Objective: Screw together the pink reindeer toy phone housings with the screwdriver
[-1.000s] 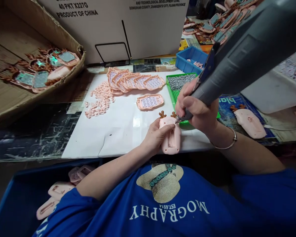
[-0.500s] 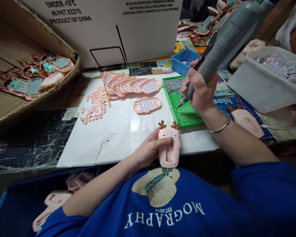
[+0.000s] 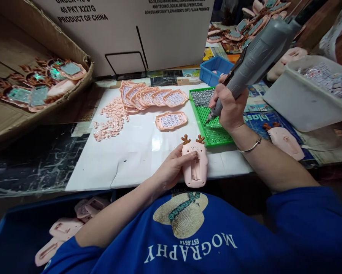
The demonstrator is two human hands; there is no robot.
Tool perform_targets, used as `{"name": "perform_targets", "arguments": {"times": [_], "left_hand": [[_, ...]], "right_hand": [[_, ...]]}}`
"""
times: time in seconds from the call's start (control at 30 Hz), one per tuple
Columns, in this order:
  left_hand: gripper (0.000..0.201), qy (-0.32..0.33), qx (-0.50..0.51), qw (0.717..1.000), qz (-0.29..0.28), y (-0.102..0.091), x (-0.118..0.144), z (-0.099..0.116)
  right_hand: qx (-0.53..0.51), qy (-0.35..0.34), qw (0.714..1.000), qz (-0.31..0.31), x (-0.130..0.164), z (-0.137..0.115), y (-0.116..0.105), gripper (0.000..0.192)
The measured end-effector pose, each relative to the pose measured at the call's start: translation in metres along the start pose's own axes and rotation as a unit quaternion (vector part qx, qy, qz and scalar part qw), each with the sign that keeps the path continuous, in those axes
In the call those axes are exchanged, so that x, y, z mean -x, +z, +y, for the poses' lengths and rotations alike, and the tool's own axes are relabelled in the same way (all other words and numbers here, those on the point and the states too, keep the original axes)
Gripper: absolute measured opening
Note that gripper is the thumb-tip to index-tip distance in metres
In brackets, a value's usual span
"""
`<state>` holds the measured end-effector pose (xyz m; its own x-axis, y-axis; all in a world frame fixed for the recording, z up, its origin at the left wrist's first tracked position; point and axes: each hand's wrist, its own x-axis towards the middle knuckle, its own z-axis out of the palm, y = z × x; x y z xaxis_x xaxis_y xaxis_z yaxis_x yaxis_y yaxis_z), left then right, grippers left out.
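Note:
My left hand (image 3: 172, 167) grips a pink toy phone (image 3: 199, 171) with brown antlers, its back facing up. The thumb lies just above the open battery slot, and screw holes show near the corners. My right hand (image 3: 232, 104) is wrapped round a grey electric screwdriver (image 3: 253, 57), tilted with its tip pointing down and left. That tip is over the green perforated tray (image 3: 216, 139), whose far part holds a heap of small silver screws (image 3: 201, 97). Whether a screw sits on the tip is too small to tell.
On the white board (image 3: 142, 160) lie a single pink front shell (image 3: 171, 121), a row of shells (image 3: 153, 97) and small pink pieces (image 3: 113, 118). A cardboard box (image 3: 82, 64) stands left, a blue bin (image 3: 13, 236) below, a white tub (image 3: 310, 102) and blue basket (image 3: 213, 80) right.
My left hand has lifted the toy phone slightly towards the board. The screwdriver has tilted a little lower at its rear, its tip staying over the green tray.

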<state>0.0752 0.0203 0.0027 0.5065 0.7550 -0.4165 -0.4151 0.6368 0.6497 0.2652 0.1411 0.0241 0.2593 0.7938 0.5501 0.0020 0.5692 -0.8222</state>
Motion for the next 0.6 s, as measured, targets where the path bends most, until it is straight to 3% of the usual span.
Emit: {"name": "perform_targets", "arguments": {"times": [0.13,0.3,0.43,0.6], "left_hand": [[0.039,0.007,-0.012,1.000,0.005,-0.001,-0.002,-0.001],[0.041,0.010,-0.013,1.000,0.001,-0.002,-0.003,-0.003],[0.044,0.014,-0.008,1.000,-0.012,-0.004,-0.005,-0.006],[0.041,0.045,-0.009,0.998,-0.042,-0.007,-0.007,-0.009]], "right_hand": [[-0.014,-0.006,1.000,0.019,-0.004,-0.011,0.002,0.036],[-0.062,-0.033,0.997,0.027,0.005,-0.059,0.019,0.023],[-0.121,-0.004,0.992,-0.031,0.032,-0.094,0.039,0.023],[-0.134,0.039,0.985,-0.102,0.056,-0.097,0.050,0.029]]}}
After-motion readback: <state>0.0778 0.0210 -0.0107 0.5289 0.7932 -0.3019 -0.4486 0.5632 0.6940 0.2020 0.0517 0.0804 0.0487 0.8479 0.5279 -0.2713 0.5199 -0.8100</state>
